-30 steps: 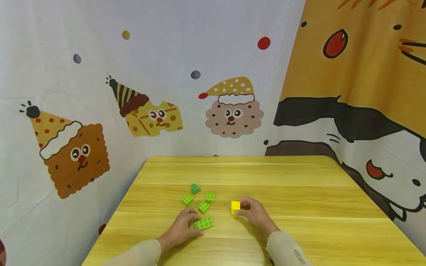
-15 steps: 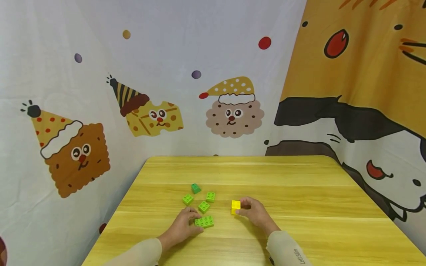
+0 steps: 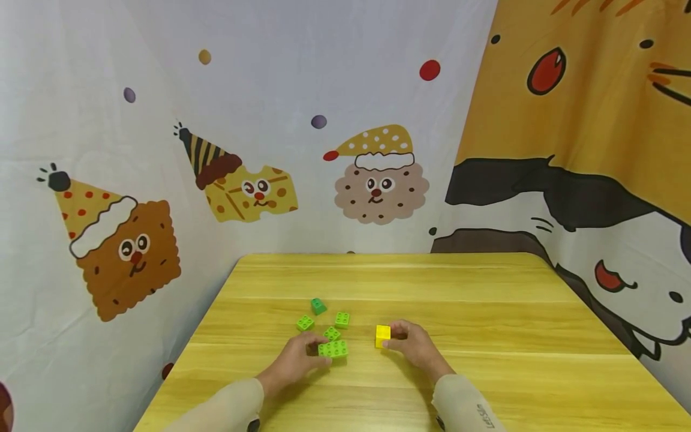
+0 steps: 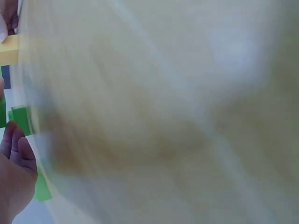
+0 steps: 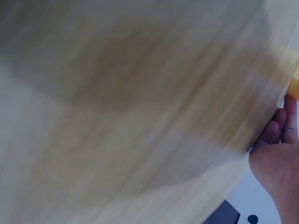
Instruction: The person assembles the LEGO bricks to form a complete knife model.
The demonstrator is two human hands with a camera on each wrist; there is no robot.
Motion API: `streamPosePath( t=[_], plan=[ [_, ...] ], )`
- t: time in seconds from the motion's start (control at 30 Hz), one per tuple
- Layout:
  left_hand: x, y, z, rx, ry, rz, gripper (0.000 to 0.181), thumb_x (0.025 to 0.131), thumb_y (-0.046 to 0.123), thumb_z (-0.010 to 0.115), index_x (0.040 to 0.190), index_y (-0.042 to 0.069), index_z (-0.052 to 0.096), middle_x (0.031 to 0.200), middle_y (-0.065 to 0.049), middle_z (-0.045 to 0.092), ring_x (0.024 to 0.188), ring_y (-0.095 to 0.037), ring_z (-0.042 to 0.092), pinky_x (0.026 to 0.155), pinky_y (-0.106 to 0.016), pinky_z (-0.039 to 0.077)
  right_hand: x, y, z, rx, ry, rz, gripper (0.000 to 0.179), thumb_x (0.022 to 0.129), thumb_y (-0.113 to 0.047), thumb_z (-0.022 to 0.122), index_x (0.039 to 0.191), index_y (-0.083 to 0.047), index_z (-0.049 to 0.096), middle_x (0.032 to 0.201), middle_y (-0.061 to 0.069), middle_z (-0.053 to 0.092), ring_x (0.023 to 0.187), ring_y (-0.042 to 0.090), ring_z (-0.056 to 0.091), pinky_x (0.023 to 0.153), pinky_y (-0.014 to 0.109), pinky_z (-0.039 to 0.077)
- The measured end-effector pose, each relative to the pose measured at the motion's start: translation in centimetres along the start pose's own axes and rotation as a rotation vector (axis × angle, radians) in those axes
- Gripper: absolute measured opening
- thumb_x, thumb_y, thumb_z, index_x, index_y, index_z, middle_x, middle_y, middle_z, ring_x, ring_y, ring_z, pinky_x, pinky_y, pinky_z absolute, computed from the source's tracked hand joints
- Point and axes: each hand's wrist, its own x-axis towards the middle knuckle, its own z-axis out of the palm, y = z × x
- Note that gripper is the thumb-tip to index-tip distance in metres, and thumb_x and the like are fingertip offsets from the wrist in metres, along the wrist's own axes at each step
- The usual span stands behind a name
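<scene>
In the head view my left hand [image 3: 296, 355] pinches a long lime-green toy brick [image 3: 334, 349] by its left end, thumb in front and fingers behind. The brick's front part overlaps a small lime-green brick [image 3: 332, 334] just beyond it. To the right, the thumb and fingers of my right hand [image 3: 415, 344] grip a yellow brick [image 3: 382, 337] from its right side. The left wrist view catches the left hand [image 4: 17, 182] and the yellow brick [image 4: 8, 50] at its left edge. In the right wrist view, the right hand's fingertips touch the yellow brick [image 5: 295, 88].
Two more small lime-green bricks, one on the left [image 3: 305, 323] and one on the right [image 3: 342, 319], lie behind the held long brick. A dark green sloped brick [image 3: 318, 306] is farthest back. Everything lies on a wooden table [image 3: 486, 300] before a cartoon-printed curtain [image 3: 302, 78].
My left hand has taken the long lime-green brick up and away from me, nearer the small bricks. My right hand and the yellow brick have stayed nearly in place.
</scene>
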Motion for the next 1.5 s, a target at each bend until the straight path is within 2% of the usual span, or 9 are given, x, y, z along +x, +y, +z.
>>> streamPosePath(
  t=[0.1,0.2,0.5,0.7,0.87,1.03,1.2,1.5],
  plan=[
    [0.4,0.5,-0.2,-0.034,0.0,0.001,0.044,0.086,0.023,0.079,0.124,0.004,0.065,0.103,-0.003,0.061,0.095,-0.021,0.055,0.077,-0.031,0.05,-0.1,-0.2,-0.1,0.001,-0.008,-0.008,0.035,0.085,-0.016,0.08,0.113,-0.002,0.066,0.102,0.005,0.066,0.095,0.021,0.061,0.085,0.039,0.052],
    [0.8,1.1,-0.3,-0.024,0.013,0.005,0.045,0.087,0.025,0.078,0.125,0.006,0.065,0.101,-0.001,0.06,0.094,-0.02,0.053,0.073,-0.028,0.049,-0.2,-0.4,-0.1,0.0,-0.011,-0.016,0.033,0.085,-0.015,0.08,0.111,-0.001,0.066,0.101,0.005,0.067,0.094,0.021,0.061,0.084,0.039,0.052],
    [2.3,2.7,-0.2,0.004,0.037,0.008,0.046,0.089,0.027,0.076,0.127,0.004,0.065,0.106,-0.002,0.061,0.095,-0.021,0.053,0.074,-0.03,0.048,-0.2,-0.4,0.0,-0.002,0.005,0.005,0.033,0.084,-0.014,0.08,0.112,-0.002,0.066,0.102,0.004,0.067,0.093,0.021,0.061,0.082,0.037,0.052],
    [3.4,3.2,0.2,-0.012,0.035,0.012,0.045,0.088,0.025,0.077,0.126,0.004,0.065,0.107,-0.001,0.062,0.094,-0.021,0.055,0.072,-0.03,0.05,-0.2,-0.4,0.1,-0.004,0.008,0.023,0.031,0.083,-0.011,0.081,0.11,-0.002,0.067,0.1,0.004,0.067,0.091,0.02,0.06,0.082,0.036,0.052],
    [4.1,3.8,0.7,-0.037,0.037,-0.011,0.045,0.087,0.025,0.078,0.125,0.005,0.066,0.105,-0.002,0.061,0.09,-0.02,0.054,0.068,-0.029,0.05,-0.2,-0.4,0.1,-0.006,0.009,0.041,0.031,0.083,-0.012,0.081,0.109,-0.003,0.068,0.1,0.004,0.067,0.09,0.019,0.06,0.082,0.036,0.052],
    [5.0,4.3,1.2,-0.048,0.037,-0.021,0.04,0.088,0.026,0.078,0.124,0.01,0.067,0.104,0.0,0.062,0.094,-0.02,0.055,0.073,-0.033,0.05,-0.2,-0.4,0.2,-0.002,0.002,0.026,0.029,0.083,-0.011,0.081,0.108,-0.004,0.068,0.099,0.003,0.067,0.09,0.019,0.06,0.081,0.035,0.052],
    [6.0,4.8,1.7,-0.045,0.024,-0.012,0.041,0.089,0.029,0.077,0.125,0.012,0.067,0.108,0.004,0.063,0.102,-0.02,0.055,0.083,-0.037,0.049,-0.1,-0.3,0.0,0.018,-0.012,-0.001,0.03,0.084,-0.011,0.08,0.11,-0.002,0.068,0.1,0.004,0.068,0.091,0.02,0.06,0.081,0.034,0.052],
    [7.0,5.3,2.6,-0.029,-0.004,-0.037,0.039,0.087,0.035,0.078,0.121,0.018,0.069,0.107,0.008,0.064,0.098,-0.015,0.055,0.083,-0.038,0.048,0.1,0.1,-0.1,0.018,-0.022,-0.005,0.033,0.084,-0.013,0.08,0.112,-0.002,0.068,0.101,0.004,0.068,0.093,0.02,0.061,0.083,0.037,0.052]
  ],
)
